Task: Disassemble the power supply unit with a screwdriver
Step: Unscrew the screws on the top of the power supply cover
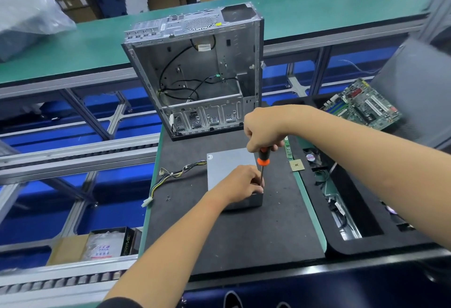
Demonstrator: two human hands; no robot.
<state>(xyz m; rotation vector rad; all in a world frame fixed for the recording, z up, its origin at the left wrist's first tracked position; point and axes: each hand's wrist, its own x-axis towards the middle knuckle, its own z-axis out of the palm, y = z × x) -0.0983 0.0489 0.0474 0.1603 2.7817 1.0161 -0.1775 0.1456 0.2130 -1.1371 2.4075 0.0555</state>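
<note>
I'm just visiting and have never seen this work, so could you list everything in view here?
power supply unit: one, grey, on the black mat
cable bundle: one, yellow and black, trailing left from the unit
loose screws: a few, dark, on the mat left of the unit
computer case: one, silver, open, behind the unit
motherboard: one, green, far right
black mat: one, under the unit
screwdriver: one, orange and black, upright at the unit's right edge
hands: left hand resting on the unit; right hand gripping the screwdriver
</note>
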